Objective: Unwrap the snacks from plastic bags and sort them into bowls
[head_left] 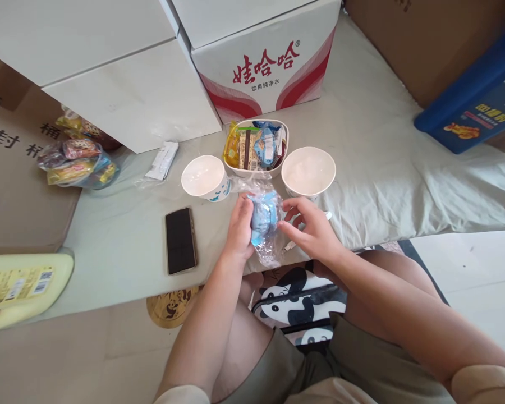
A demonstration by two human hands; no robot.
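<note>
My left hand [239, 227] is closed around a blue packet in clear plastic wrap [264, 216], held above the front edge of the cloth-covered surface. Loose crinkled film sticks out above and below the blue part. On the packet's right side is my right hand [309, 227], its fingers bent and apart, the fingertips at the edge of the film. Whether they touch it I cannot tell. Just behind the packet stand a white paper bowl [205, 175] on the left and another paper bowl [308, 170] on the right. Between and behind them sits a white tub [255, 173] full of wrapped snacks.
A black phone [180, 241] lies left of my hands, with a white sachet [163, 161] farther back. Bagged snacks [78, 160] rest by a cardboard box [21, 168]. White-and-red carton [265, 67] stands behind; a blue container [475, 95] is at right, a yellow bottle [25, 286] at left.
</note>
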